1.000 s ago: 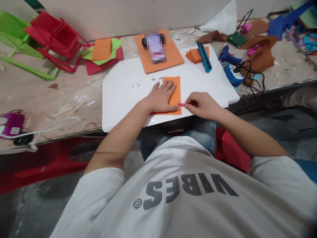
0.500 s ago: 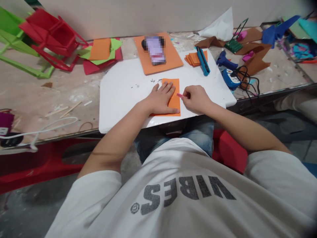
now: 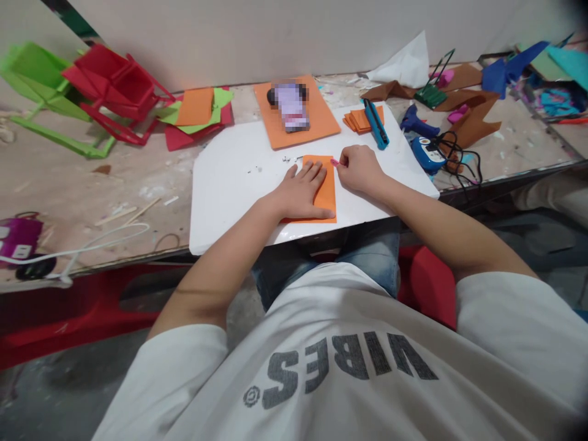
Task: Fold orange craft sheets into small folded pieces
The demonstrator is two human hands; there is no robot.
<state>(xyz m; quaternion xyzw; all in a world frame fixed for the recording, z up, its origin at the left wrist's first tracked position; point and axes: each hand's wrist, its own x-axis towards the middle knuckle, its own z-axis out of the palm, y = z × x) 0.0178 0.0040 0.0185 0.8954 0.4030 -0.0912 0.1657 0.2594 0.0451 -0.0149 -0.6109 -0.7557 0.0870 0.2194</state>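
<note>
Flat on an orange sheet (image 3: 326, 193) lies my left hand (image 3: 301, 195), open, with fingers and thumb spread. The sheet rests on a white board (image 3: 229, 184). My right hand (image 3: 361, 169) is closed in a pinch on a small pink piece (image 3: 335, 163) at the sheet's upper right edge; most of it is hidden by the fingers, so its kind is unclear. Beyond my right hand, a blue utility knife (image 3: 376, 124) lies over several small orange pieces (image 3: 357, 120).
A phone (image 3: 294, 110) sits on a larger orange sheet (image 3: 321, 125) behind the board. To the right are a blue glue gun (image 3: 419, 121) and a corded blue device (image 3: 428, 152). Red (image 3: 114, 79) and green (image 3: 39, 79) miniature chairs stand at the left.
My right hand has slid the pink piece away from me along the sheet's right edge, up to near its far corner. My left hand stays pressed on the sheet. The view has shifted slightly.
</note>
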